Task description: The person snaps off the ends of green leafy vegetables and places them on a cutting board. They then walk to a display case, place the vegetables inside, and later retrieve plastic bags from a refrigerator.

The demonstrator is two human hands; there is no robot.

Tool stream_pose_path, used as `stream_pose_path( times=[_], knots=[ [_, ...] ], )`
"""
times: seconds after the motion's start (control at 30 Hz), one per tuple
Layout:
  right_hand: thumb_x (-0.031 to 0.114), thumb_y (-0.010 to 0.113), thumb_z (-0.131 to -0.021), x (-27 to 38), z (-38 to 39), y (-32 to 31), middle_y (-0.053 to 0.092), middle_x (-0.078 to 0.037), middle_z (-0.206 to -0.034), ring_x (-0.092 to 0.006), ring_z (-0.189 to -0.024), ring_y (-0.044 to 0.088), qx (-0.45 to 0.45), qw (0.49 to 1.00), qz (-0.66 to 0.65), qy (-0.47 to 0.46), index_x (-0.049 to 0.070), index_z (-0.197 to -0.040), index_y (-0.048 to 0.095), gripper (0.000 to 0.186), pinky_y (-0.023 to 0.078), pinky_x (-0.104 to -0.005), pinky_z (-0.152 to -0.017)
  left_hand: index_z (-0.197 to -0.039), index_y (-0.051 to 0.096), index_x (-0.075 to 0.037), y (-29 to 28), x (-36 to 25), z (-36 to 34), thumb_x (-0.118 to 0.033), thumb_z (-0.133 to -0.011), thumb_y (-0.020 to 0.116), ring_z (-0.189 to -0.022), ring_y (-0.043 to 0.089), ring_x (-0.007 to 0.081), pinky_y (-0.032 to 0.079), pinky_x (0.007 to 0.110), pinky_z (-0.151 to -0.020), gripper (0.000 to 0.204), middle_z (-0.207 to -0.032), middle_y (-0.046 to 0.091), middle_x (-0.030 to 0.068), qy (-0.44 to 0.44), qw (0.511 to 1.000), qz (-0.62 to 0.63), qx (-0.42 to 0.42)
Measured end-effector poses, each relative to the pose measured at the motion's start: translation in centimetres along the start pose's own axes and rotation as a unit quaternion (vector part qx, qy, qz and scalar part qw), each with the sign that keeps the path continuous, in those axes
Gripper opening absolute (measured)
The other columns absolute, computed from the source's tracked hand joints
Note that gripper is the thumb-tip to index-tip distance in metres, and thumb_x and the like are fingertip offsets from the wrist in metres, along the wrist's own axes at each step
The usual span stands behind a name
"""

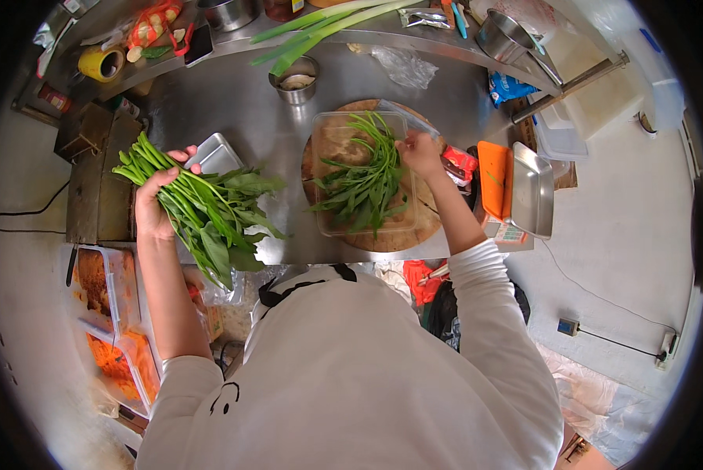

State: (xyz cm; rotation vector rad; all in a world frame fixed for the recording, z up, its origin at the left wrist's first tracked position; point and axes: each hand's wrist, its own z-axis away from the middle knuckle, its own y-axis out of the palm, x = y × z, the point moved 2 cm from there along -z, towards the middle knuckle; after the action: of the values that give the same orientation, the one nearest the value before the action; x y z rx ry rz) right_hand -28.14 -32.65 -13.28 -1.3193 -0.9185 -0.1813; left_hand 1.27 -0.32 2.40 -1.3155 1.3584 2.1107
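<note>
A big bunch of leafy green stems (210, 215) is gripped in my left hand (160, 200), over the counter's left part. My right hand (422, 157) has curled fingers at the right side of a clear plastic container (324, 219); what they hold, if anything, I cannot make out. More greens (363, 180) lie in that container, which rests on a round wooden board (426, 227). A metal blade (410, 116) lies at the board's back right. A small metal tray (214, 153) is partly behind the bunch.
Along the back, a steel shelf (234, 43) holds long green onions (304, 43), pots and packets. A metal bowl (293, 92) stands below it. At right are an orange tray (494, 176) and steel tray (531, 204); at lower left, tubs of red food (117, 364).
</note>
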Motion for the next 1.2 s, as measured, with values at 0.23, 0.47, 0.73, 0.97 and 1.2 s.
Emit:
stream_pose_path(
  times=[0.23, 0.47, 0.73, 0.97, 1.2],
  knots=[
    [0.012, 0.062, -0.078, 1.9, 1.6, -0.1, 0.066, -0.014, -0.079, -0.0251, -0.076, 0.065, -0.083, 0.984, -0.141, -0.075, 0.002, -0.094, 0.064, 0.020, 0.049, -0.0347, -0.065, -0.096, 0.060, 0.000, 2.0, 3.0, -0.7, -0.004, -0.071, 0.058, -0.094, 0.059, 0.0253, 0.049, 0.038, -0.082, 0.026, -0.113, 0.054, 0.0164, -0.062, 0.998, -0.025, 0.023],
    [0.011, 0.063, -0.081, 17.3, 8.3, -2.3, 0.062, -0.006, -0.086, -0.0140, -0.075, 0.059, 0.082, 0.913, -0.310, -0.250, 0.003, -0.097, 0.062, 0.018, 0.046, -0.0254, -0.062, -0.110, 0.057, 0.000, 6.0, 4.3, -1.7, -0.004, -0.066, 0.057, -0.113, 0.048, 0.0307, 0.046, 0.044, -0.088, 0.044, -0.123, 0.048, 0.0163, -0.095, 0.991, -0.012, 0.089],
    [0.012, 0.069, -0.076, 22.0, 10.5, -0.3, 0.061, -0.009, -0.089, -0.0152, -0.068, 0.060, 0.151, 0.864, -0.398, -0.269, 0.002, -0.094, 0.062, 0.022, 0.046, -0.0260, -0.056, -0.117, 0.051, 0.003, 7.8, 4.5, -1.3, 0.000, -0.068, 0.055, -0.108, 0.053, 0.0266, 0.042, 0.039, -0.093, 0.050, -0.122, 0.051, 0.0139, -0.084, 0.988, -0.023, 0.128],
    [0.006, 0.064, -0.081, 21.0, 9.6, 0.5, 0.065, -0.007, -0.085, -0.0076, -0.071, 0.059, 0.177, 0.838, -0.498, -0.138, -0.004, -0.094, 0.062, 0.016, 0.048, -0.0217, -0.061, -0.107, 0.056, 0.003, 7.7, 4.2, -1.2, -0.002, -0.071, 0.057, -0.103, 0.056, 0.0258, 0.045, 0.038, -0.090, 0.036, -0.116, 0.054, 0.0160, -0.066, 0.989, -0.029, 0.133],
    [0.013, 0.053, -0.090, 19.6, 8.0, -1.4, 0.063, -0.008, -0.104, -0.0129, -0.091, 0.058, 0.196, 0.787, -0.580, -0.074, 0.000, -0.105, 0.060, 0.020, 0.045, -0.0276, -0.077, -0.092, 0.057, 0.000, 6.7, 3.4, -1.5, -0.004, -0.071, 0.055, -0.095, 0.054, 0.0233, 0.046, 0.038, -0.084, 0.021, -0.119, 0.050, 0.0154, -0.076, 0.992, 0.002, 0.105]
  ],
)
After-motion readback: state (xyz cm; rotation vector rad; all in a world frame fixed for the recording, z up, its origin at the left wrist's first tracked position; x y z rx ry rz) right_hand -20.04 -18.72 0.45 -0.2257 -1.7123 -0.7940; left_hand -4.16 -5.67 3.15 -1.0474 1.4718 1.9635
